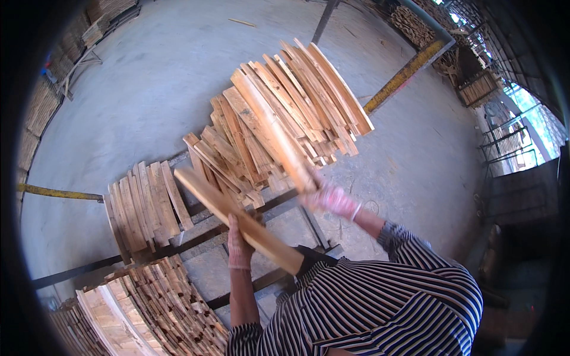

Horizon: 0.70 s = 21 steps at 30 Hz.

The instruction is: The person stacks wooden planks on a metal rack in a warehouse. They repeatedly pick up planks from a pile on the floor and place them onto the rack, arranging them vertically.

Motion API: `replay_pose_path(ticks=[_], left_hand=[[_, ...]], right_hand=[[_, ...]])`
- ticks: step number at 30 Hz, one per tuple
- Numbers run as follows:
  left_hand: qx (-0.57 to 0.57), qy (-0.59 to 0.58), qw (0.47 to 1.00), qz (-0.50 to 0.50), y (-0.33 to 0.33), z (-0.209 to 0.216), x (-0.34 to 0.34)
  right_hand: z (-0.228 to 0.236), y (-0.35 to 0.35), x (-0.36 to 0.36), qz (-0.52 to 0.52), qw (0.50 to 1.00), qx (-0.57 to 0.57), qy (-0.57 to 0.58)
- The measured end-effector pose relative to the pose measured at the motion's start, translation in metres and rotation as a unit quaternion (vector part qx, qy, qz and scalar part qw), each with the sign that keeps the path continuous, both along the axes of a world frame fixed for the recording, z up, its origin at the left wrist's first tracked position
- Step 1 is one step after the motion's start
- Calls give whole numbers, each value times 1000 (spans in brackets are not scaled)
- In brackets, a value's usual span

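Note:
My left hand (238, 242), in a pinkish work glove, is closed around a wooden board (240, 222) that slants across in front of my body. The board's near end reaches my waist. My right hand (329, 199), gloved too and smeared by motion, grips the near end of a second, long pale plank (270, 127). This plank lies lengthwise over a spread pile of boards (320, 89) ahead of me. Shorter boards (222, 154) lie overlapping just beyond the one in my left hand.
Dark metal rails (196, 240) run below the boards. A smaller row of boards (142, 204) rests on them at left, and a tall neat stack (148, 302) stands at lower left. Yellow bars (404, 77) jut out at far right and left. More wood lines the walls.

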State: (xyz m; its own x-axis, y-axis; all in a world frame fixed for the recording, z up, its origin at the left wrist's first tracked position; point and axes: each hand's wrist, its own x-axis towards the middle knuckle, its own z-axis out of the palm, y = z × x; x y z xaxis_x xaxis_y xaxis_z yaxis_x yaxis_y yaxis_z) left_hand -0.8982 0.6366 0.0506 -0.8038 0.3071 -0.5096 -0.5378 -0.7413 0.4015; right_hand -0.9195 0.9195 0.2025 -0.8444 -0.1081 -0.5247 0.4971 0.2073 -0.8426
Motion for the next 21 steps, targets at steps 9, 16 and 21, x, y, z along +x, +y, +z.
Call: replay_pose_path(ticks=[9, 16, 21], left_hand=[[12, 58, 998, 39, 16, -3, -39], [-27, 6, 993, 112, -1, -37, -17], [-73, 19, 993, 86, -41, -42, 11]], right_hand=[[-86, -26, 25, 110, 967, 179, 143], [-200, 79, -147, 17, 896, 444, -10], [-201, 100, -157, 304, 854, 405, 120]])
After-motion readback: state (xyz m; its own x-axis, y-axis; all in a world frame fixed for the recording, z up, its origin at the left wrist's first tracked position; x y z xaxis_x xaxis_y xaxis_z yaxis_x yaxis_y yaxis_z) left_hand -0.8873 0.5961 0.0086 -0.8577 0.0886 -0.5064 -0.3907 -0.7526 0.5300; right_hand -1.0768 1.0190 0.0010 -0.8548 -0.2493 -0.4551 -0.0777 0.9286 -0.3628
